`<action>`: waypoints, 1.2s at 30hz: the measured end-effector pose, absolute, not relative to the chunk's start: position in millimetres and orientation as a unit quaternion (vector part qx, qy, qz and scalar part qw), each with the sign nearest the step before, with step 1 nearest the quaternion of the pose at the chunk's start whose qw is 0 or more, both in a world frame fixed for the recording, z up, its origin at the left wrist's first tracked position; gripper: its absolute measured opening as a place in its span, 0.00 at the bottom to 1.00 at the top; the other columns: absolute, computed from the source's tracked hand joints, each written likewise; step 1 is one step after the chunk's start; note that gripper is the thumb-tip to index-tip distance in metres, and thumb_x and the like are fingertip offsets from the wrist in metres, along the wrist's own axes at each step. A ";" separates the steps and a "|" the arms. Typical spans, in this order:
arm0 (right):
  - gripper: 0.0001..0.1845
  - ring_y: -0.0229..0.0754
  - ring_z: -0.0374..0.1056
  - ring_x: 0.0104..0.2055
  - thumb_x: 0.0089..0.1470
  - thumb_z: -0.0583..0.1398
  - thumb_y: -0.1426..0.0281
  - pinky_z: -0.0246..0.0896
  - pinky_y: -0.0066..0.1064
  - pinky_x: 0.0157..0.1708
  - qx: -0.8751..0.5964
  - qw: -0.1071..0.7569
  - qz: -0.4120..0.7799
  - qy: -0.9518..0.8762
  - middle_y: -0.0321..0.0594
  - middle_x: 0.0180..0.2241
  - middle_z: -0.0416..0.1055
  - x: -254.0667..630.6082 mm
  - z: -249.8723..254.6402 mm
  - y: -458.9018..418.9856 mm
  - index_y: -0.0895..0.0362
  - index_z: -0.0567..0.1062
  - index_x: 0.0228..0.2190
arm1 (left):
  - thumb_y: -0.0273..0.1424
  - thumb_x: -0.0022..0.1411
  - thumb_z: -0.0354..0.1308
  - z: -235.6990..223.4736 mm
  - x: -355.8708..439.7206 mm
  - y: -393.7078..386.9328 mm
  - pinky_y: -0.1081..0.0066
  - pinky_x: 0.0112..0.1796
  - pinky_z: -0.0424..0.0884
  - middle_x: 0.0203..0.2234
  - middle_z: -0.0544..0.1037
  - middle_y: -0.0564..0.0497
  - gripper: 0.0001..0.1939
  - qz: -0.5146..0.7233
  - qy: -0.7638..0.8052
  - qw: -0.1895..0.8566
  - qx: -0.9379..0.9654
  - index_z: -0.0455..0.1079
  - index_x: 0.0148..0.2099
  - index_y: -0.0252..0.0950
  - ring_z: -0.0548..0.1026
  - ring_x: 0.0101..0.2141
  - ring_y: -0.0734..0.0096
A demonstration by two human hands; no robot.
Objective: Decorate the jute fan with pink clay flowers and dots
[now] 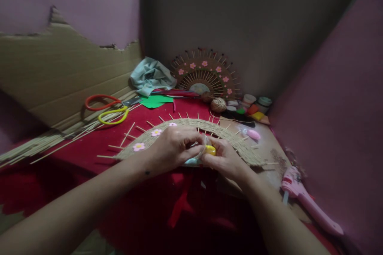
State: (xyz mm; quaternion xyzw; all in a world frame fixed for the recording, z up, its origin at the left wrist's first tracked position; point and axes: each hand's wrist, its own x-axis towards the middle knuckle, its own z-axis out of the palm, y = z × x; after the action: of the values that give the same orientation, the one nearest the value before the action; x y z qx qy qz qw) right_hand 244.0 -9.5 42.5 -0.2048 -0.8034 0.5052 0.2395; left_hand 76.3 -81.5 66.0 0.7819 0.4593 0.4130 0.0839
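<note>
Woven fan [191,122] is on the red cloth [74,155] straight in front of the person, hands over its near middle. What's on it: arc is woven over the thin sticks, three pink flowers [156,132] sit spaced along the left-hand stretch, yellow centres showing. Right-hand stretch shows plain weave, no flowers I can see; the part under the hands is hidden, so can't call that bit. For comparison, the fan at the back [214,67] has flowers right round its arc, so by that pattern I'd rate the front one's flowers under half there. Orientation: long axis runs left to right, arch bulges away from the person, open side towards them, stick tips fanning outwards. Hands: left hand [176,147] has its fingers curled in, pinching at clear plastic [206,140]; right hand [226,157] grips the yellow lump [210,150] in that plastic between thumb and fingers. Lump looks to lie roughly crosswise, ends partly covered. Pink packet [253,134] just beyond the fan's right side, glue gun [311,207] further right, scissors [130,102] off left.
</note>
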 end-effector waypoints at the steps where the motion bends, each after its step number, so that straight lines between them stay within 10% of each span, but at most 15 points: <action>1: 0.06 0.32 0.53 0.24 0.42 0.55 0.76 0.49 0.25 0.24 -0.207 0.238 0.511 -0.800 0.30 0.22 0.59 244.3 41.4 -8.3 0.57 0.69 0.27 | 0.24 0.55 0.58 67.5 75.1 -81.3 0.76 0.28 0.60 0.20 0.72 0.54 0.05 0.428 0.463 0.094 0.770 0.73 0.28 0.32 0.66 0.24 0.79; 7: 0.03 0.33 0.55 0.23 0.42 0.55 0.74 0.50 0.25 0.23 -0.270 0.265 0.432 -0.819 0.30 0.21 0.60 245.3 37.5 1.1 0.57 0.69 0.24 | 0.31 0.55 0.61 83.4 47.8 -76.6 0.79 0.17 0.57 0.14 0.64 0.59 0.05 0.626 0.461 0.392 0.492 0.72 0.31 0.35 0.61 0.14 0.83; 13: 0.03 0.33 0.54 0.23 0.43 0.55 0.71 0.50 0.26 0.23 -0.295 0.318 0.389 -0.813 0.31 0.20 0.60 241.4 37.9 3.6 0.58 0.68 0.23 | 0.29 0.51 0.65 77.5 43.6 -71.5 0.80 0.18 0.67 0.26 0.79 0.48 0.06 0.592 0.427 0.531 0.430 0.74 0.32 0.31 0.72 0.19 0.79; 36: 0.04 0.35 0.59 0.25 0.49 0.56 0.71 0.54 0.27 0.26 -0.290 0.305 0.359 -0.833 0.33 0.24 0.65 243.2 27.8 3.2 0.57 0.71 0.28 | 0.24 0.54 0.60 100.2 -2.3 -38.1 0.78 0.18 0.71 0.22 0.78 0.49 0.04 0.594 0.434 0.432 0.522 0.73 0.34 0.29 0.75 0.20 0.75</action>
State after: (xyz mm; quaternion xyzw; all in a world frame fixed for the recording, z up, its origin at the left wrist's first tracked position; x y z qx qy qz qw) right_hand 243.2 3.2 27.8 -0.2899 -0.8330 0.3592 0.3050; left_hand -2.3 -38.1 100.2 0.5224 0.4338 0.5937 0.4318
